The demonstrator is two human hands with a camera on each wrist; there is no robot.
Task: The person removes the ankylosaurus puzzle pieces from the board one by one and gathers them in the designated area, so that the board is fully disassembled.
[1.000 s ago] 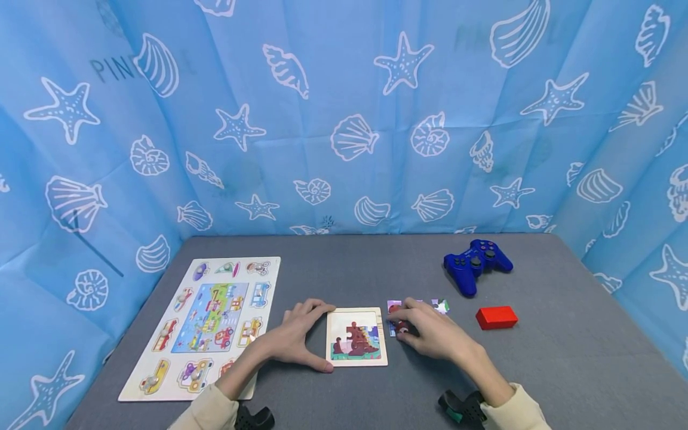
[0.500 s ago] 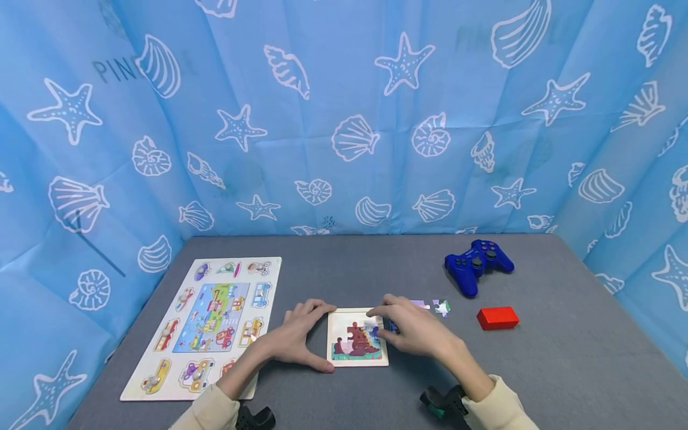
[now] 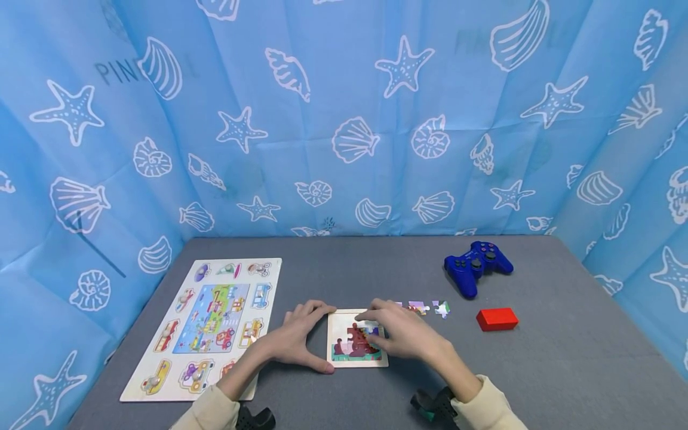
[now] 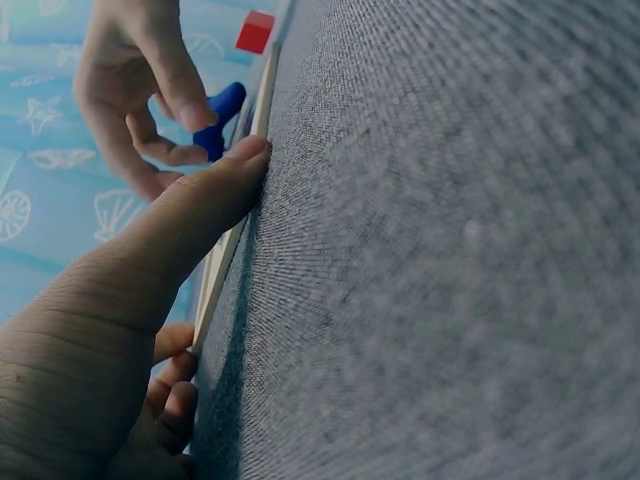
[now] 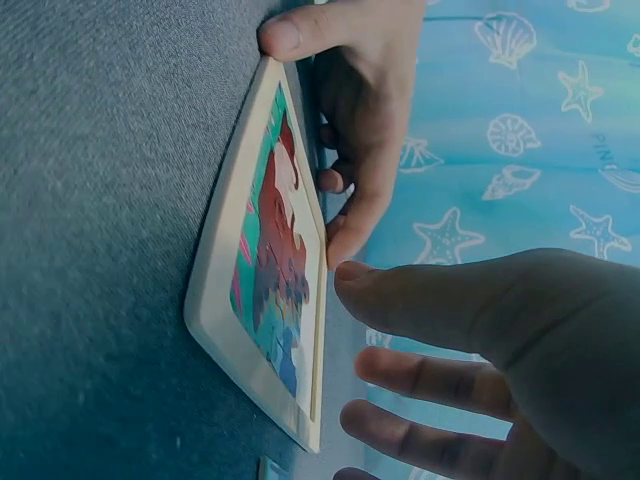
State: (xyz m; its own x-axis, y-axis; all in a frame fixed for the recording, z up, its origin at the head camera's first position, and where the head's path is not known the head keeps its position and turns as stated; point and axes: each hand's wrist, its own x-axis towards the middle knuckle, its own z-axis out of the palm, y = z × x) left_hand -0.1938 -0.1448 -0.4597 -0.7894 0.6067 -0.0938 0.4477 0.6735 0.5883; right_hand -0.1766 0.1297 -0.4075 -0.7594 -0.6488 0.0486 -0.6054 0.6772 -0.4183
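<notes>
A small wooden jigsaw tray [image 3: 359, 365] lies on the grey table, its lower part filled with joined dinosaur puzzle pieces [image 3: 356, 345]. My left hand [image 3: 294, 335] grips its left side, thumb at the near corner and fingers at the far one. Over the tray's right part hovers my right hand [image 3: 409, 335], its fingers loosely bent. In the right wrist view the thumb [image 5: 430, 300] and fingers are spread apart, with nothing seen between them. Loose jigsaw pieces [image 3: 418, 307] lie beyond the right hand, which partly hides them.
A large knob puzzle board [image 3: 269, 334] with vehicle pictures lies at the left, partly under the left forearm. Toward the right are a blue game controller [image 3: 475, 264] and a red block [image 3: 497, 319]. A blue shell-patterned curtain [image 3: 344, 119] hangs behind the table.
My right hand has moved left from the loose pieces to over the tray, uncovering some of those pieces. The left hand keeps its place on the tray.
</notes>
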